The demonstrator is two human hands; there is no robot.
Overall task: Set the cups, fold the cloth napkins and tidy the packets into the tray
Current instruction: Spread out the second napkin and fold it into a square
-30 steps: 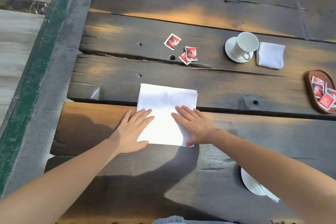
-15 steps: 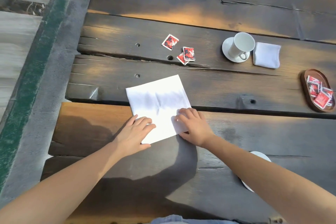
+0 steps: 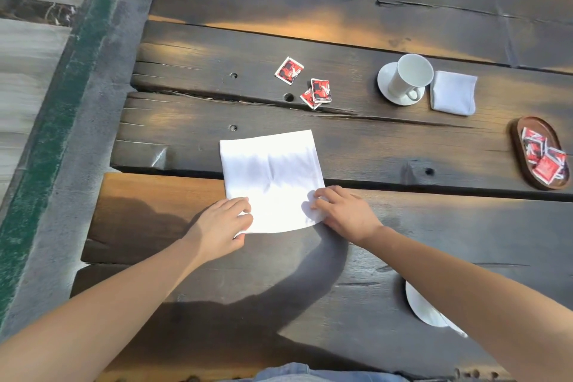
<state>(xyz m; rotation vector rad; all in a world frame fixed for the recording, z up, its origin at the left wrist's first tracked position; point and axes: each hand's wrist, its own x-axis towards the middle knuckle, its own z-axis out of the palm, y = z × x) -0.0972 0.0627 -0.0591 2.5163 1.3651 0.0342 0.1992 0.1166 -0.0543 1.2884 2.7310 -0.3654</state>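
Bright, warm sunlight, low and patchy, streaking the dark wooden plank counter (image 3: 372,146) orange. Blown-out glare on the white cloth napkin (image 3: 269,170). Hard curved shadows nearby. Wide-angle bowing at edges; slightly soft overall.

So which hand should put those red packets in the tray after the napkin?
Probably the right hand. The wooden tray lies on its side, and the loose packets sit nearer it than the left hand. Both hands grip the white napkin now.
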